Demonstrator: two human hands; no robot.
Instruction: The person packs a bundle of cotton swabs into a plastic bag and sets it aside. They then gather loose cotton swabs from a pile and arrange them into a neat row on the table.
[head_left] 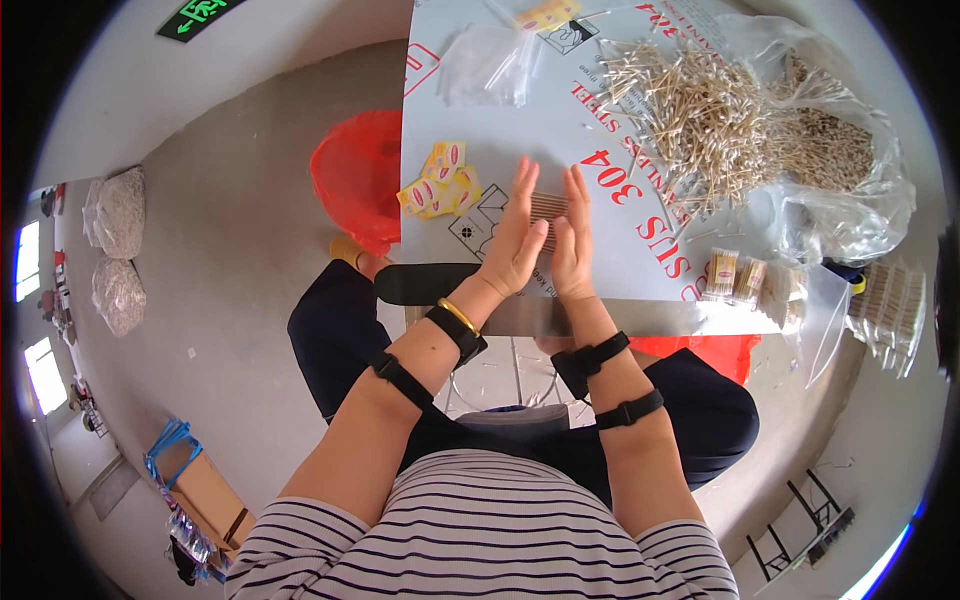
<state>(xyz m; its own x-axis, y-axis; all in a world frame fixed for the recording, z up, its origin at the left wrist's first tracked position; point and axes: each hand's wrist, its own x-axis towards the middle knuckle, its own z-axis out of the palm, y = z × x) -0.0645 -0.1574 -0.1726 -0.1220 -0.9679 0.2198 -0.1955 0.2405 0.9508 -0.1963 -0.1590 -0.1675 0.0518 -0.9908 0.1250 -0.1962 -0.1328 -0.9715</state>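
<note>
Brown swab sticks [547, 207] in a neat bundle, sandwiched between this person's left hand [514, 238] and right hand [571, 240] at the near side of the bench [620, 270]. Bundle sits between the palms and lower fingers [525, 188], fingertips poking past it. Sticks run sideways, long axis palm to palm, ends hidden by the hands. Fingers are straight and flat, not curled round anything, thumbs angled inward on the near side. Can't tell how hard the palms press, tbh.
</note>
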